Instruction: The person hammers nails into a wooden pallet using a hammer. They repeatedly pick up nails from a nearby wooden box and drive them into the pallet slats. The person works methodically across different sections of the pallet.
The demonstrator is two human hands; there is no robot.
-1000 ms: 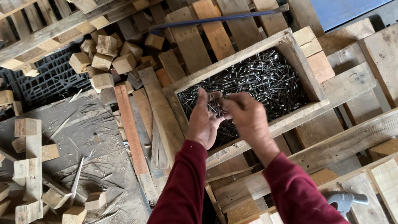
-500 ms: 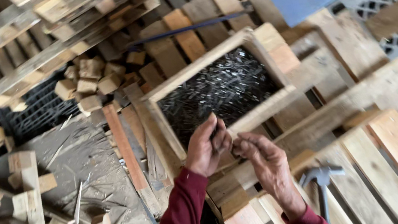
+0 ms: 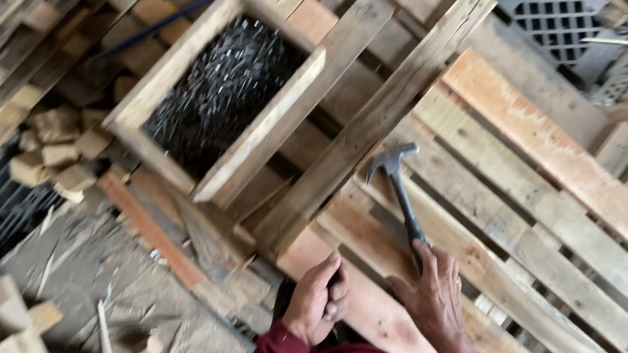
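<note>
Right hand (image 3: 433,297) grips grey steel claw hammer (image 3: 399,190) by handle, lying on weathered wooden pallet slats (image 3: 553,171). Left hand (image 3: 317,300) curled closed just beside; contents hidden. Open wooden box of dark nails (image 3: 220,92) above. Loose wood offcut blocks (image 3: 55,152) on grey floor.

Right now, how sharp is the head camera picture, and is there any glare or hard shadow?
Head view: motion blur smears the nail box and wood blocks; the hammer and both hands, left and right, read a bit clearer; soft, even light, no glare or hard shadows.
</note>
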